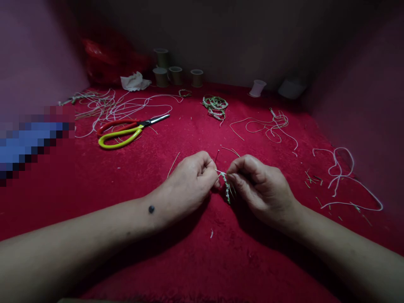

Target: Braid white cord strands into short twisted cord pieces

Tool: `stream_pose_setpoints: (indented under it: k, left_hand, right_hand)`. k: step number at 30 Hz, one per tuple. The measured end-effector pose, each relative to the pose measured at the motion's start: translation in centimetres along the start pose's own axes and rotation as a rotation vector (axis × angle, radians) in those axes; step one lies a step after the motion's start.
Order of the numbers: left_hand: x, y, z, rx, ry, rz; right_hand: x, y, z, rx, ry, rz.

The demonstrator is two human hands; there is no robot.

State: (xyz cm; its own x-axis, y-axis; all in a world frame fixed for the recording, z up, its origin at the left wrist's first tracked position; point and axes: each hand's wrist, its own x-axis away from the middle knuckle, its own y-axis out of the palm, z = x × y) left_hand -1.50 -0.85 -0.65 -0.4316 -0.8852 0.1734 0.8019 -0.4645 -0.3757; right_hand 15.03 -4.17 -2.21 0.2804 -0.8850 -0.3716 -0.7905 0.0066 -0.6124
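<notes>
Between my two hands hangs a short green and white knotted cord (226, 188), its lower end pointing toward me. My left hand (197, 176) is closed, with a thin white strand running from its fingertips to the top of the knotted piece. Thumb and forefinger of my right hand (260, 185) pinch strands at the other side of the same top end. A few loose thin strands dangle beside the braid under my right fingers. Just beyond my left fingertips a pin (217, 155) stands in the red cloth (195, 261). My curled fingers hide exactly how each strand is gripped.
Scissors (121, 139) with red and yellow handles lie at left, by tangled cords (110, 105). Several thread spools (175, 75) and a crumpled tissue (135, 81) are at the back. A coiled green-white braid (215, 105) lies ahead. Loose white cord (353, 206) and clippings lie right.
</notes>
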Motion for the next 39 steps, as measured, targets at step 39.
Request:
stream_pose_setpoints:
  k: [39]
  left_hand:
    - [-0.7, -1.2, 0.8, 0.401, -0.165, -0.253]
  right_hand:
    - [-0.8, -0.5, -0.4, -0.717, 0.461, -0.024]
